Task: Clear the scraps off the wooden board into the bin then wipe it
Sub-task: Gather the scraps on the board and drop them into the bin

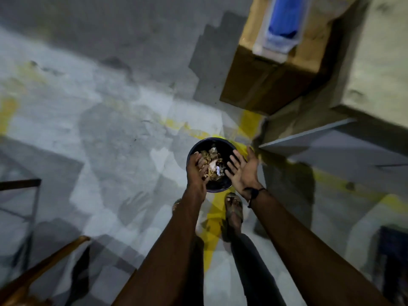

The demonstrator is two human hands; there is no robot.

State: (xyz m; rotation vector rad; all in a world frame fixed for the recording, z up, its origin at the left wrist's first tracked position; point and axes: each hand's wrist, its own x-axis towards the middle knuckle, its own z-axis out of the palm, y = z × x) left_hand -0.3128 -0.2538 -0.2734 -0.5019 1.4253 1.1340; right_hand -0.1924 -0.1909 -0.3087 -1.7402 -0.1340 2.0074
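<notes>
Both hands hung over a dark round bin (227, 144) that stood on the grey concrete floor (110, 120), right on a painted yellow line (215, 219). The left hand (197, 171) reached over the bin's left rim with its fingers (202, 162) curled downward and close together among the scraps (213, 164) — whether they actually pinched any of the material could not be told through the blur. The right hand (241, 170) was held above the bin's right rim, palm turned up and toward the bin, its fingers straight and slightly spread, holding nothing. A dark band (254, 193) circled the right wrist. Inside the bin lay a heap of brownish scraps with some pale bits among them. The wooden board itself could not be made out with any certainty.

Just nearer than the bin, a sandalled foot (234, 208) rested beside the yellow line. Beyond the bin and to its right sat a cardboard box (265, 85) with a clear container (278, 38) holding something blue on top — well apart from the bin. Far to the bin's left and nearer, a slanted wooden edge (44, 261) showed.
</notes>
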